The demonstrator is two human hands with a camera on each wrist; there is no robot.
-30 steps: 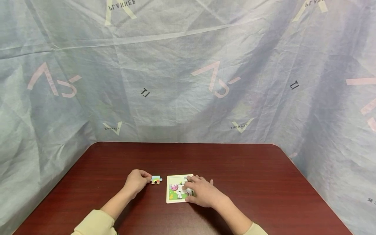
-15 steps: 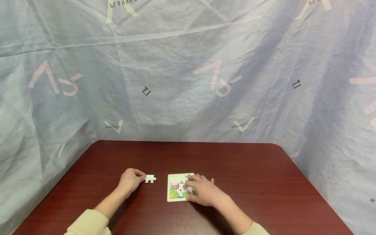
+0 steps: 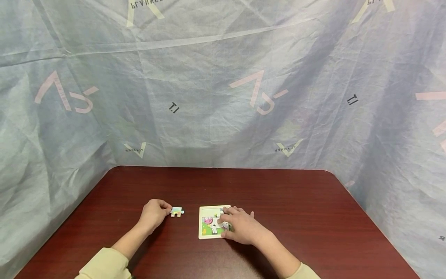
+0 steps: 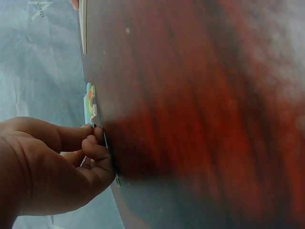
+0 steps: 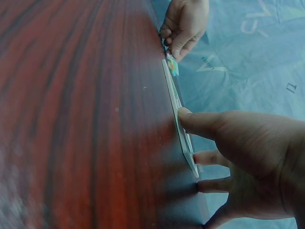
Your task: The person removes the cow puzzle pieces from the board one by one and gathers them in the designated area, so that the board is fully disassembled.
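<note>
Head view, with both wrist views as supplement. Item: my left hand (image 3: 153,214), thumb and fingers drawn together in a pinch on a small, flat, knobbed jigsaw piece printed in light blue, yellow and orange-red (image 3: 177,209). Piece held just beyond my left fingertips, outside the tray and to its left; whether its lower edge touches the surface, I cannot tell. Hold taken at the near end only, presumably so that the printed face and the far knob stay uncovered. Item: a thin, pale-edged sliver (image 4: 118,182), seen in the left wrist view beneath my curled left fingers; identity uncertain. Item: my right hand (image 3: 238,226), fingers spread and slightly bent, gripping nothing, thumb on the near rim and other fingers reaching across; judged a light bracing touch, against sliding. Item: a square, cream-rimmed, shallow puzzle tray (image 3: 200,223), lying flat, partly under my right fingers, its left side uncovered. Within it, left of those fingertips, a printed white cow with black spots and pink muzzle (image 3: 213,224); above the cow, a plain cream patch, apparently unfilled. Support: a dark red-brown, wood-grained table (image 3: 296,205) beneath both hands. Backing: a creased grey-blue printed cloth (image 3: 209,128), well beyond my fingers.
</note>
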